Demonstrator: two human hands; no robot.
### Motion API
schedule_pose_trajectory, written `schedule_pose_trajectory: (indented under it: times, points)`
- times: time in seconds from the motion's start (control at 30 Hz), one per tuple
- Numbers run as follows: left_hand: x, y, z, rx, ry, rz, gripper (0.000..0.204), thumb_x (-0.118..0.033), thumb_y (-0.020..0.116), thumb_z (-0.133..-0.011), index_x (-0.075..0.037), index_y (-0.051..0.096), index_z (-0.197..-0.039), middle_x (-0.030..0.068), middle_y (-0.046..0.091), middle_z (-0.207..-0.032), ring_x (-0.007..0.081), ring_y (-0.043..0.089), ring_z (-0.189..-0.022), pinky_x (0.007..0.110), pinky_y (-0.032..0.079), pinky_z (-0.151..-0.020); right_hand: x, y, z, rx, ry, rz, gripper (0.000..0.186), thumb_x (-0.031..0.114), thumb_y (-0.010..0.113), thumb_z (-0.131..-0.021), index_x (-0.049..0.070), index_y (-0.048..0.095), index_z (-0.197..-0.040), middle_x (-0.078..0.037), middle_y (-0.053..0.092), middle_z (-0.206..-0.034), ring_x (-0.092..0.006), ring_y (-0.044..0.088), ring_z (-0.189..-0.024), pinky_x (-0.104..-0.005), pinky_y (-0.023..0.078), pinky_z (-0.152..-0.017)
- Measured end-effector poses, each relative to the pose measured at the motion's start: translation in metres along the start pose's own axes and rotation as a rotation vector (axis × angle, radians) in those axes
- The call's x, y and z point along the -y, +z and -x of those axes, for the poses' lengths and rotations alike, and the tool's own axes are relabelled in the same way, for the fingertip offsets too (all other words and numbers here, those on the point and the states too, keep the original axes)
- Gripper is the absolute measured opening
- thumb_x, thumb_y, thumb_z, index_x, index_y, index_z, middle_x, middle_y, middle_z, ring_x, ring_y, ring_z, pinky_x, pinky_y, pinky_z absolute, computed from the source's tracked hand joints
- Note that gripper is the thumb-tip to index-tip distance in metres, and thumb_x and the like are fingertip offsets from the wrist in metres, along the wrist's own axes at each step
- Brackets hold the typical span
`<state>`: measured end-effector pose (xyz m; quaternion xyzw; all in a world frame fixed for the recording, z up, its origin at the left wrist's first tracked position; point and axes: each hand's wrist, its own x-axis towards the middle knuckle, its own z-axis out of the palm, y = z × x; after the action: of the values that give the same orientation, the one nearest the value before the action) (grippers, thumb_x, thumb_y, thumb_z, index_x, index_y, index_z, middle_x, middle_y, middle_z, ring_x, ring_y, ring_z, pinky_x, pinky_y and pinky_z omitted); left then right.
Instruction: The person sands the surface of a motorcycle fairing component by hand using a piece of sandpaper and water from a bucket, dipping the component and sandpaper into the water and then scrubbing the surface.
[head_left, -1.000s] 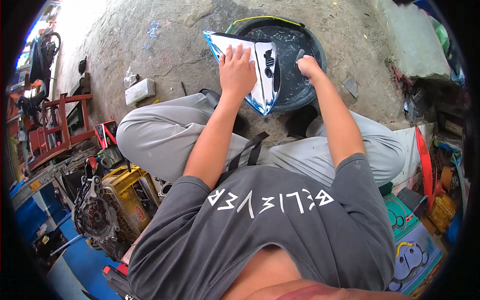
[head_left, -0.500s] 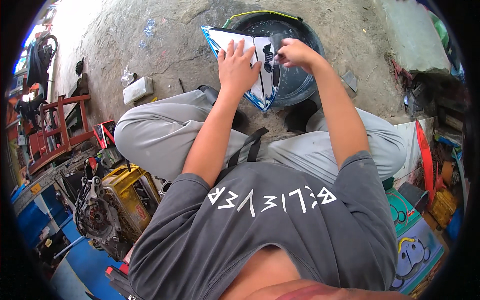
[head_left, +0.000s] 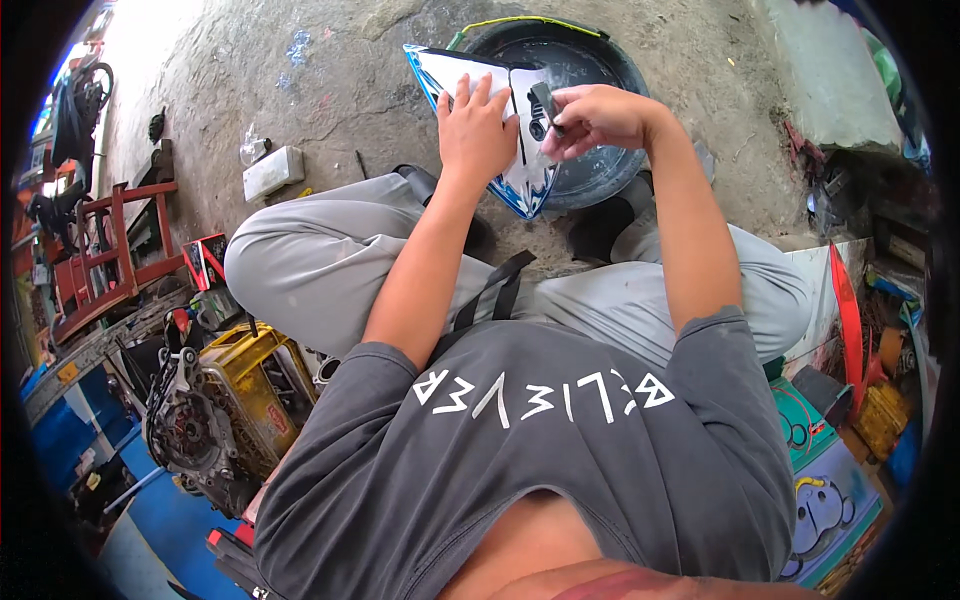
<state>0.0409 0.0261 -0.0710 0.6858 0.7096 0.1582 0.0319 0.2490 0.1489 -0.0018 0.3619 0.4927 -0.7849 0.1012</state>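
A pointed white plastic fairing panel (head_left: 462,72) with blue edges and black markings leans over the left side of a round dark tub (head_left: 622,75). My left hand (head_left: 476,132) lies spread flat on the panel's white face, with nothing in it. Between the thumb and fingers of my right hand (head_left: 602,120) is a folded dark grey piece of sandpaper (head_left: 545,104), at the panel's right part beside the black markings. Whether the sandpaper touches the surface I cannot tell. Part of the panel is hidden under my left hand.
A whitish block (head_left: 273,174) rests on the concrete floor at the left. Near my left side stand a yellow crate (head_left: 262,385) and a metal engine part (head_left: 190,425). A red wooden frame (head_left: 125,245) is farther left. A red strip (head_left: 847,320) stands at the right.
My right hand has turned and shifted slightly, so that the folded grey sandpaper now sticks up between the fingers. My left hand has stayed spread on the panel.
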Motion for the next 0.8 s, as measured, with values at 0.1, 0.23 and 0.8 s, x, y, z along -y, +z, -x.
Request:
schedule_pose_trajectory:
  times: [0.1, 0.23, 0.8]
  points:
    - [0.0, 0.0, 0.001, -0.004, -0.01, 0.005, 0.046, -0.035, 0.075, -0.094, -0.017, 0.075, -0.137, 0.0137, 0.06, -0.158, 0.0405, 0.046, -0.153, 0.062, 0.032, -0.124, -0.015, -0.011, -0.016, -0.192, 0.014, 0.061, 0.026, 0.014, 0.055, -0.106, 0.005, 0.064, -0.128, -0.014, 0.077, -0.12, -0.0238, 0.076, -0.104, -0.0349, 0.061, -0.087]
    - [-0.003, 0.002, -0.004, -0.015, 0.008, 0.058, 0.043, -0.035, 0.075, -0.094, -0.017, 0.077, -0.134, 0.0131, 0.061, -0.156, 0.0395, 0.046, -0.153, 0.062, 0.032, -0.124, -0.092, -0.067, -0.068, -0.768, 0.095, 0.282, 0.028, 0.014, 0.055, -0.106, 0.006, 0.062, -0.131, -0.015, 0.075, -0.121, -0.024, 0.074, -0.103, -0.0374, 0.059, -0.083]
    - [0.005, 0.001, 0.002, 0.019, 0.017, -0.017, 0.05, -0.035, 0.073, -0.096, -0.015, 0.072, -0.141, 0.0128, 0.06, -0.158, 0.0399, 0.046, -0.154, 0.063, 0.032, -0.125, -0.034, -0.035, -0.046, -0.53, -0.134, -0.152, 0.02, 0.017, 0.053, -0.107, 0.008, 0.064, -0.121, -0.01, 0.075, -0.117, -0.0227, 0.07, -0.113, -0.0409, 0.055, -0.101]
